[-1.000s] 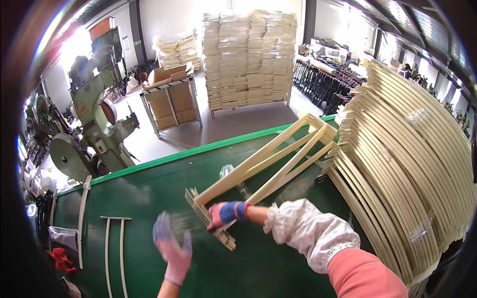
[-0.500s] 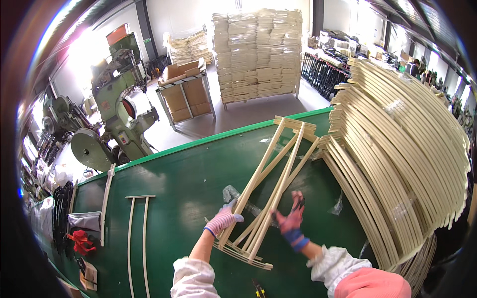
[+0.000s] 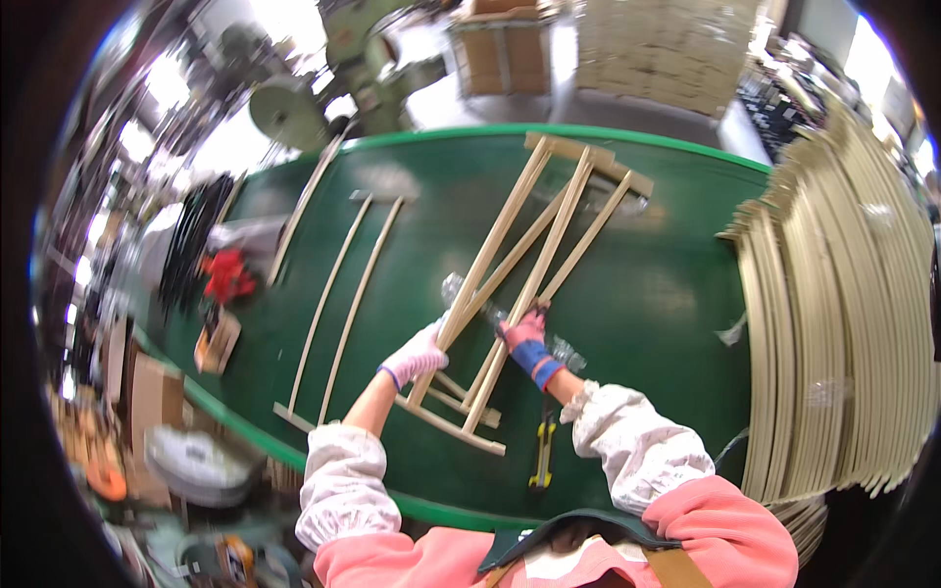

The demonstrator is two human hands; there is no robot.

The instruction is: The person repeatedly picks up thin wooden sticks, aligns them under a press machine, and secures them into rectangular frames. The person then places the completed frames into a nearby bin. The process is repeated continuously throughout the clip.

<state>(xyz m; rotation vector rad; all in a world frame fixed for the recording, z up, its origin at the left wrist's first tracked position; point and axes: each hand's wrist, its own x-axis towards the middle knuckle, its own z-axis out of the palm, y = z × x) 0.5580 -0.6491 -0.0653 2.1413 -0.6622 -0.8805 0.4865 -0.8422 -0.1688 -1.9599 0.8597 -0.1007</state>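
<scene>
Head view showed the green table (image 3: 637,294) with the wooden frame (image 3: 534,260) lying flat on its middle. Your left hand (image 3: 417,358) grasped one slat, and your right hand (image 3: 526,331) seemed closed on another, though blur hid the fingers.
</scene>
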